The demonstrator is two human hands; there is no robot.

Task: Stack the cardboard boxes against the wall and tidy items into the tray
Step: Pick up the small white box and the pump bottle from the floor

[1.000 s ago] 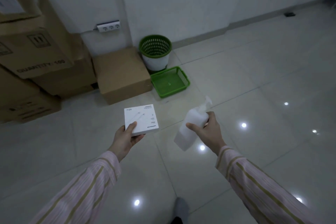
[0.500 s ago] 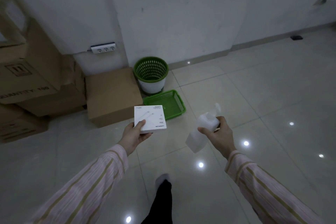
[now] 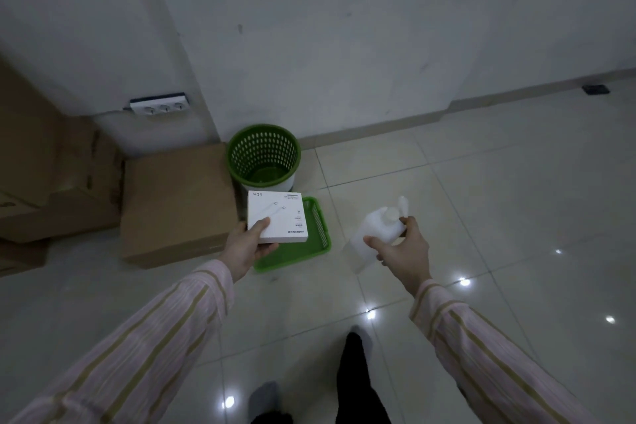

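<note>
A pale tiled floor [image 3: 481,200] meets a white wall [image 3: 344,27] at 12 o'clock. Cardboard boxes [image 3: 175,203] sit along the wall from 9 to 11 o'clock, so I judge the stacking about done and the tidying now in hand. The tray [image 3: 320,234] lies on the floor dead ahead, just before a green bin [image 3: 263,151].

Both my arms reach forward. My left hand [image 3: 249,248] holds a flat white box [image 3: 277,217] roughly level, covering the tray's left half from my view. The thumb pinches it from on top and the other fingers are beneath. My right hand [image 3: 402,251], at the tray's 3 o'clock, has its fingers [image 3: 373,243] curled round a tilted white bottle [image 3: 375,231].

Next, I reckon, both arms must lower and set each item inside the rim.
</note>
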